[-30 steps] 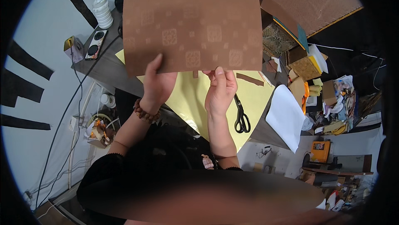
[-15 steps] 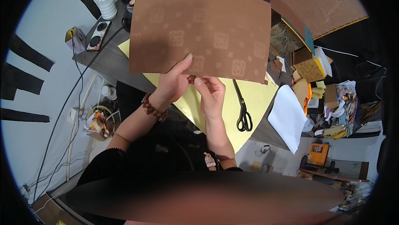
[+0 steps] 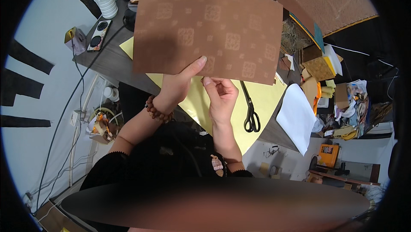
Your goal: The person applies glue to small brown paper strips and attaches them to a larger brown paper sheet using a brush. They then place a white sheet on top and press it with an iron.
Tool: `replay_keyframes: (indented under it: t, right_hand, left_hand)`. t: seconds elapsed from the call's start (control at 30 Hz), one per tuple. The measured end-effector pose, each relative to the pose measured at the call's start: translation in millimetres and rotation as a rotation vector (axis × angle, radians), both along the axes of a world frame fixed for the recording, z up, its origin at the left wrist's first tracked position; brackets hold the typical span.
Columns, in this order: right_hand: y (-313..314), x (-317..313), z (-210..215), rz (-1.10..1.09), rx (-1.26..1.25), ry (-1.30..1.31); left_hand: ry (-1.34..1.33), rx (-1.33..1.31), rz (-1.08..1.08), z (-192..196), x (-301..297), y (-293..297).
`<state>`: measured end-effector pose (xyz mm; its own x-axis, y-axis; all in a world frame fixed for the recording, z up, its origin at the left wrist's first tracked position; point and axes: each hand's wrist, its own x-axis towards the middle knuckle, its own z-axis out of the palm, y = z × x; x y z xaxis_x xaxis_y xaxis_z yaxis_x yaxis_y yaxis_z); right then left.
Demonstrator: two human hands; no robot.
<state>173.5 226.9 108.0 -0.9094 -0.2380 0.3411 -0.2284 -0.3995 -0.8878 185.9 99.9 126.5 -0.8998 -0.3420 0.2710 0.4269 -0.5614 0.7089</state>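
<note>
Fingers: the left hand (image 3: 177,87) is closed on the lower edge of a large brown rectangular sheet patterned with pale squares (image 3: 207,28), thumb laid on its face. The right hand (image 3: 221,97) is pinched at the same edge just beside it, fingertips touching the border.

Sheet: held raised and nearly flat above the grey surface (image 3: 105,58), over a pale yellow sheet (image 3: 261,103) lying there.

Handling: judged best kept taut between both hands, the edge fed evenly so no crease forms.

Surface: black-handled scissors (image 3: 250,110) rest on the yellow sheet; a white sheet (image 3: 298,116) overhangs the right edge; a white stacked container (image 3: 106,1) stands at the far left.

Room: stacked card and paper scraps are piled at right; cables run down the pale wall at left.
</note>
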Motion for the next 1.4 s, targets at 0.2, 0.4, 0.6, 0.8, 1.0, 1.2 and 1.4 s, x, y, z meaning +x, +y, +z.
replay_keyframes:
  t: [0.2,0.4,0.6,0.8,1.0,1.2,1.4]
  right_hand:
    - [2.9,-3.0,-0.6,0.034,0.029,-0.032]
    - [1.8,0.9,-1.8,-0.047,0.076,-0.005]
    - [3.0,2.1,-2.4,-0.055,0.093,-0.018]
    - [3.8,3.0,-3.7,-0.052,0.079,-0.047]
    - [4.5,3.2,-6.0,-0.045,0.073,-0.04]
    - [5.3,3.6,-6.6,-0.056,0.083,-0.044]
    - [6.4,4.7,-6.3,-0.057,0.093,-0.048]
  left_hand:
    - [-0.033,0.098,-0.027,2.4,-0.8,3.6]
    - [-0.041,0.118,-0.013,-0.2,-2.7,3.0]
    - [-0.063,0.118,-0.014,-4.0,-1.8,3.8]
    - [-0.045,0.121,0.005,-4.1,-0.9,6.2]
    - [-0.046,0.135,0.017,-2.4,0.3,7.3]
    - [-0.047,0.138,0.015,-2.4,0.4,8.1]
    - [-0.04,0.135,0.023,-2.4,0.8,8.7]
